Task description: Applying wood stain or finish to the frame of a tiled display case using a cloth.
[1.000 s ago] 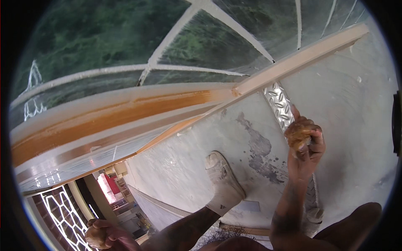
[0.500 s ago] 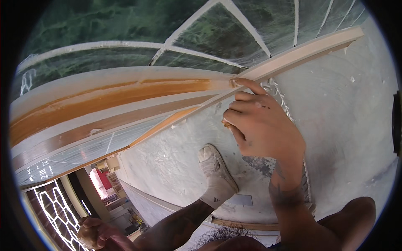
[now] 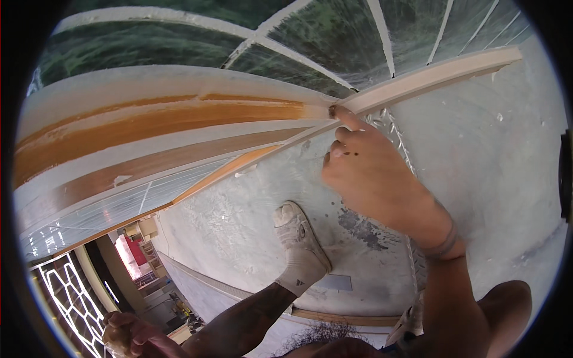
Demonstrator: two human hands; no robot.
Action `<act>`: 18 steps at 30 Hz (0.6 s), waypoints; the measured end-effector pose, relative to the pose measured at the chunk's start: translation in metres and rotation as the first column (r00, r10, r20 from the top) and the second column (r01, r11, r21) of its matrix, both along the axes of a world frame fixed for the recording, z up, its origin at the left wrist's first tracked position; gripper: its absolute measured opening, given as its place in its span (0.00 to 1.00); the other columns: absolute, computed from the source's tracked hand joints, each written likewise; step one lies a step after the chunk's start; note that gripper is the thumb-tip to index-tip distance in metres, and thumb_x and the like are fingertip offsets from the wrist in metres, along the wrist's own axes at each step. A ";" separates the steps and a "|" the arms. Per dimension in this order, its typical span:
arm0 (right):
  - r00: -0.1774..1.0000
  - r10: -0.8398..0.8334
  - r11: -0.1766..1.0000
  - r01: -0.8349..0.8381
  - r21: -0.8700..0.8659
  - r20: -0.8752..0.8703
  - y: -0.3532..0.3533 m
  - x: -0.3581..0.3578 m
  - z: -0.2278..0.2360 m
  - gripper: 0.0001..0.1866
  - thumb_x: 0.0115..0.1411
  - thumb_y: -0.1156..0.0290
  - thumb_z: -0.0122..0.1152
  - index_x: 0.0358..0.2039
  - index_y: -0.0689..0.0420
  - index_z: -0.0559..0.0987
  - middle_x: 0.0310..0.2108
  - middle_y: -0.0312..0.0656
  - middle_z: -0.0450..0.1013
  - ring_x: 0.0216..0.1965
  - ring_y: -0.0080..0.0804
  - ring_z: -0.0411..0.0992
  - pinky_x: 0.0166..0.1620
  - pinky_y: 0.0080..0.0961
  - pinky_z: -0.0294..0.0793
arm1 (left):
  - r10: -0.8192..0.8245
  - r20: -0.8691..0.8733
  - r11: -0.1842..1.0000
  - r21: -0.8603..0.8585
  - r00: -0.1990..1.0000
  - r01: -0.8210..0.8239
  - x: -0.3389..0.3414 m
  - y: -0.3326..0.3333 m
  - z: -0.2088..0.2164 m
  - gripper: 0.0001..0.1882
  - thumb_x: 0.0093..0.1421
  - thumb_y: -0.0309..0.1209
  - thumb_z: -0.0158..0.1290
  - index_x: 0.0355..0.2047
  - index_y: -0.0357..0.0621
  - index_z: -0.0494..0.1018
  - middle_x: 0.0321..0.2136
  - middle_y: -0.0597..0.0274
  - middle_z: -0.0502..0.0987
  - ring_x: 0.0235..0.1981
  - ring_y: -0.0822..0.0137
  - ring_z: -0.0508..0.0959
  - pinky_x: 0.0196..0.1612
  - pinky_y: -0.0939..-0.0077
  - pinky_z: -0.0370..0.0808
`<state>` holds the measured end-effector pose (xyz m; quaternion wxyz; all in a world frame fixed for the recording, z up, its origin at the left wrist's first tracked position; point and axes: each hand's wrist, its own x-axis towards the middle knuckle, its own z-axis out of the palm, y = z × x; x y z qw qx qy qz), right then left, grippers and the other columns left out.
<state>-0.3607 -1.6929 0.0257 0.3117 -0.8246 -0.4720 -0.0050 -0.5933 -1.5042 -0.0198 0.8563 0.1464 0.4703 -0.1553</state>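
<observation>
Right hand (image 3: 377,173) now at beam's (image 3: 239,110) right end.
Index finger (image 3: 351,118) touches there, bringing work to that end; whether curled fingers hold anything, cannot tell. Left hand (image 3: 143,335), below beam, clasps brown lump (image 3: 117,335).

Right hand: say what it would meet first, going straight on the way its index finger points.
The right hand would likely first meet the orange-streaked trim, near its corner with the pale strip; its index finger seems to touch there, though depth is unclear.
</observation>
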 end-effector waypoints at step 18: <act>0.820 0.430 0.752 -0.094 0.652 -0.378 -0.069 -0.013 -0.015 0.07 0.42 0.80 0.65 0.26 0.60 0.80 0.25 0.41 0.77 0.31 0.41 0.74 0.51 0.38 0.69 | -0.266 -0.085 0.927 0.249 0.960 0.279 -0.028 0.006 -0.029 0.38 0.69 0.61 0.37 0.69 0.49 0.56 0.66 0.61 0.62 0.65 0.56 0.63 0.68 0.57 0.59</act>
